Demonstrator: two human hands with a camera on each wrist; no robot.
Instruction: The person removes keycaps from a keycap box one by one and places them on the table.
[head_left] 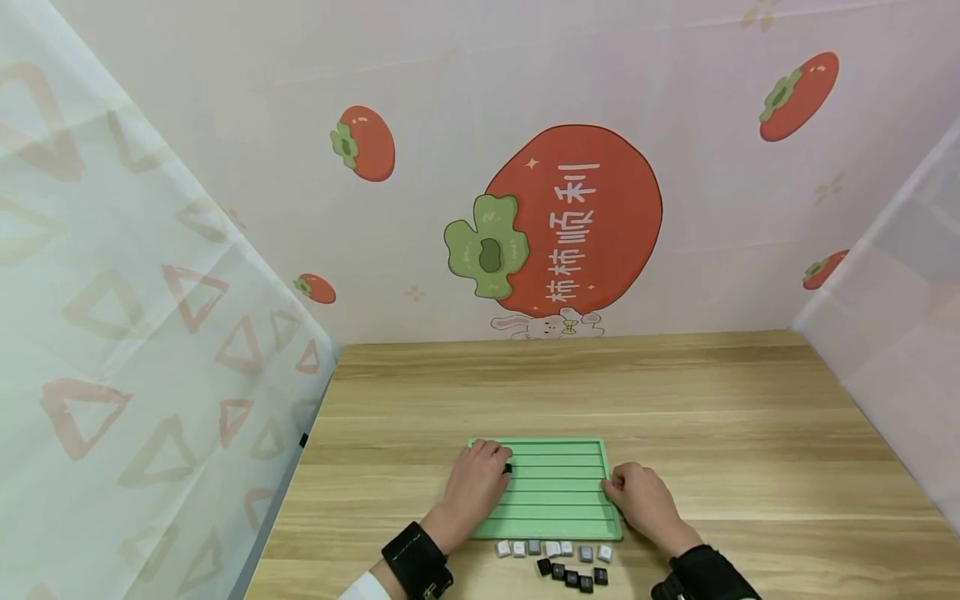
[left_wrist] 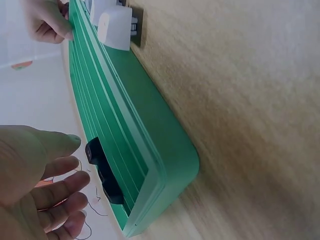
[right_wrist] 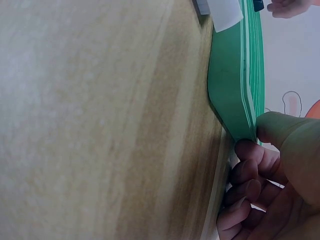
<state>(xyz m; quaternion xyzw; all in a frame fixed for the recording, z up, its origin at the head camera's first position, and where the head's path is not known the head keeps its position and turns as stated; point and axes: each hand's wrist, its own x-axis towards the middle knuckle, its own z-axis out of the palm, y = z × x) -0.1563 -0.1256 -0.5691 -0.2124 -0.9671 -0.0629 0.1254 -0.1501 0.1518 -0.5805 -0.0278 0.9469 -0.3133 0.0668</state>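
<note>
A green ridged tray (head_left: 558, 485) lies on the table. My left hand (head_left: 477, 477) is over its left side with fingers loosely bent, and in the left wrist view a gap shows between them and the black keycaps (left_wrist: 104, 172) sitting in the tray's slots. Most of those keycaps are hidden under the hand in the head view. At the opposite edge my right hand (head_left: 643, 502) pinches the tray rim, thumb on top and curled fingers against the side wall. White and grey keycaps (head_left: 552, 549) lie in a row along the near edge.
Closer to me than the pale row, several loose black keycaps (head_left: 572, 578) are scattered on the wooden table (head_left: 675, 400). A printed cloth (head_left: 405, 250) with persimmon pictures stands behind the table, and a patterned white curtain (head_left: 165, 358) hangs at the left.
</note>
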